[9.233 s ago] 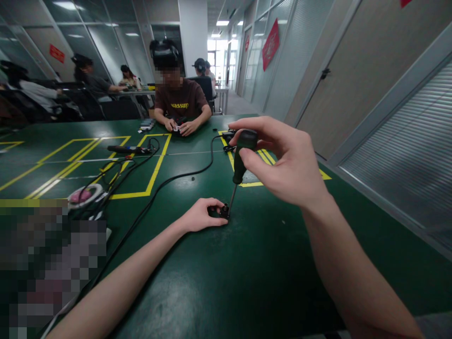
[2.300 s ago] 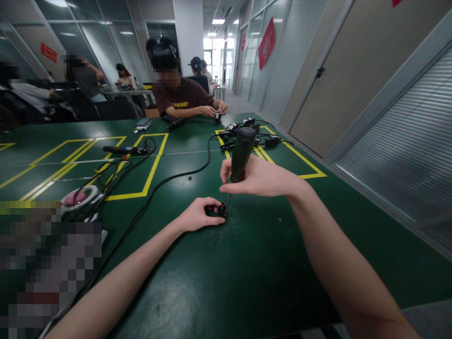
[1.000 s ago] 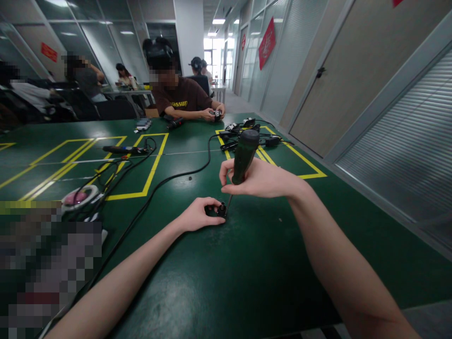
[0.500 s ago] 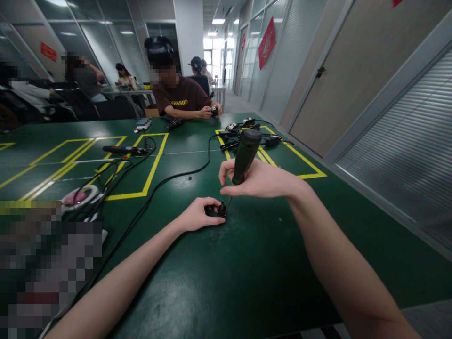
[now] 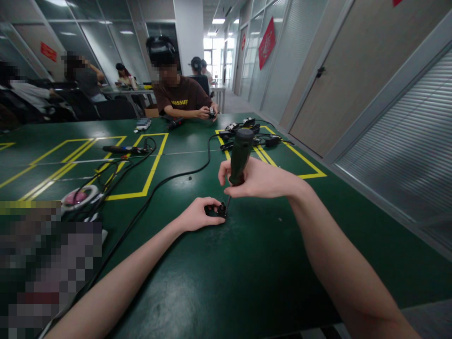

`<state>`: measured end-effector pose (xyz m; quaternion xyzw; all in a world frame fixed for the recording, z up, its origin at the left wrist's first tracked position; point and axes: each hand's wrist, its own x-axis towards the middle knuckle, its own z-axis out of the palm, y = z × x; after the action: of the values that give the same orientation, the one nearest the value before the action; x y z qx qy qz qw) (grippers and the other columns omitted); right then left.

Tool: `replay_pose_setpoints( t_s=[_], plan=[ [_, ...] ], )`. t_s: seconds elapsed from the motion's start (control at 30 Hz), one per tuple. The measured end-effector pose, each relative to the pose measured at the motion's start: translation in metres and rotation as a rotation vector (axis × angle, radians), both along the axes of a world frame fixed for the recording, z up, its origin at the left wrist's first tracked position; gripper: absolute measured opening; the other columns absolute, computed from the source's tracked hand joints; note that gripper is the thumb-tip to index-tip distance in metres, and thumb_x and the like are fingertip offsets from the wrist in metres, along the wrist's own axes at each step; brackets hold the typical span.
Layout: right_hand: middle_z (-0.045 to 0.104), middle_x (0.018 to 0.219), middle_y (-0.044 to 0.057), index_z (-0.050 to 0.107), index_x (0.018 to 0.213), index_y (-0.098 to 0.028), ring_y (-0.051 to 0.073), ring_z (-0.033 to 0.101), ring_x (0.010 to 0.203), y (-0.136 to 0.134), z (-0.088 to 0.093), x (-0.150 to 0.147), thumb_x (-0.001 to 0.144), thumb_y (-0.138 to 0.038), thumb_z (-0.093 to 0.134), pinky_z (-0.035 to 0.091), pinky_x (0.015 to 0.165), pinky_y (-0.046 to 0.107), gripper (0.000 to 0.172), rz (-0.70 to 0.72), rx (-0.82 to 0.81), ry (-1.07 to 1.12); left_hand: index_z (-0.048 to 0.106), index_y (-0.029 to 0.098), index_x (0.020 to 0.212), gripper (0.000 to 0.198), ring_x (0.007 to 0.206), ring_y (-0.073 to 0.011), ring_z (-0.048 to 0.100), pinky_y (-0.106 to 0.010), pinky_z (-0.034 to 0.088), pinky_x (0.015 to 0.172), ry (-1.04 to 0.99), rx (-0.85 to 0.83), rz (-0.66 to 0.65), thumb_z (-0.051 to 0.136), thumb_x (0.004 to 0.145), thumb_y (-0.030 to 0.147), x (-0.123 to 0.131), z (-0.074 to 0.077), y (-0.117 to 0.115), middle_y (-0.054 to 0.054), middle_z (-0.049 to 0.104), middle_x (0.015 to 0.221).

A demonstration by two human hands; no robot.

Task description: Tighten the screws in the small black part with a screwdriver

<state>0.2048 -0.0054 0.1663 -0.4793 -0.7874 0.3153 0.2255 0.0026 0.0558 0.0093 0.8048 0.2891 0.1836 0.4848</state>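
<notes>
While the left hand point(image 5: 195, 215) pins a small black part point(image 5: 222, 210) to the green table point(image 5: 183, 292), the right hand point(image 5: 266, 178) has a black-handled screwdriver point(image 5: 241, 157) on it. Head cam only, so: the part sits on the tabletop around the middle of the view, pinched between left thumb and fingers, with a stubby post sticking up. Right hand's grip is closed around the lower handle, thumb and fingers wrapped on it. The driver leans a bit, butt end up and to the right, thin shaft running down to the right side of the part. Too small to tell if the tip's actually seated in anything.

Past the hands, 1 long black cable point(image 5: 173, 177) curves across to a pile of black cables and plugs point(image 5: 250, 134) by some yellow tape outlines. Off to the left there's a white ring-shaped thing point(image 5: 80, 187). Across the table, 1 co-worker point(image 5: 181, 96) in a brown tee has a small black-and-white gadget point(image 5: 212, 112) in both hands.
</notes>
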Motion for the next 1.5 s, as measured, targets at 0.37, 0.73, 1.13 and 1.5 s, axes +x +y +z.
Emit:
replay_pose_setpoints(
  t_s=[0.37,0.73,1.13,1.5],
  plan=[
    [0.059,0.075,-0.003,0.062,0.082,-0.02,0.014,0.052,0.068,0.0026,-0.005,0.0017,0.074,-0.019,0.065,0.039,0.063,0.028,0.008,0.011,0.025,-0.006,0.077,0.014,0.104,0.036,0.093,-0.0222,0.069,-0.034,0.053,0.09,0.007,0.018,0.007,0.082,0.076,0.035,0.0001,0.0004,0.0001,-0.006,0.078,0.099],
    [0.058,0.075,-0.003,0.06,0.084,-0.02,0.014,0.051,0.065,0.0025,-0.0036,0.0004,0.072,-0.018,0.066,0.039,0.062,0.028,0.013,0.01,0.032,-0.015,0.077,0.015,0.104,0.036,0.091,-0.0217,0.067,-0.033,0.051,0.088,0.018,0.044,0.01,0.081,0.075,0.036,-0.0003,-0.0002,-0.0001,-0.006,0.077,0.097],
    [0.056,0.071,-0.004,0.062,0.084,-0.02,0.014,0.05,0.064,0.0029,-0.0062,0.0012,0.074,-0.017,0.066,0.039,0.061,0.028,0.011,0.007,0.023,-0.026,0.077,0.014,0.105,0.037,0.092,-0.0223,0.068,-0.034,0.051,0.089,0.013,0.021,0.01,0.081,0.075,0.036,0.0005,0.0016,-0.0003,-0.007,0.077,0.098],
    [0.061,0.077,-0.002,0.061,0.084,-0.019,0.014,0.053,0.068,0.0029,-0.0052,-0.0002,0.074,-0.022,0.068,0.04,0.063,0.027,0.013,0.033,-0.01,0.031,0.076,0.013,0.105,0.038,0.095,-0.0236,0.07,-0.035,0.053,0.092,0.002,0.002,0.005,0.081,0.076,0.036,0.0002,0.0004,-0.0004,-0.007,0.077,0.099]
  ],
)
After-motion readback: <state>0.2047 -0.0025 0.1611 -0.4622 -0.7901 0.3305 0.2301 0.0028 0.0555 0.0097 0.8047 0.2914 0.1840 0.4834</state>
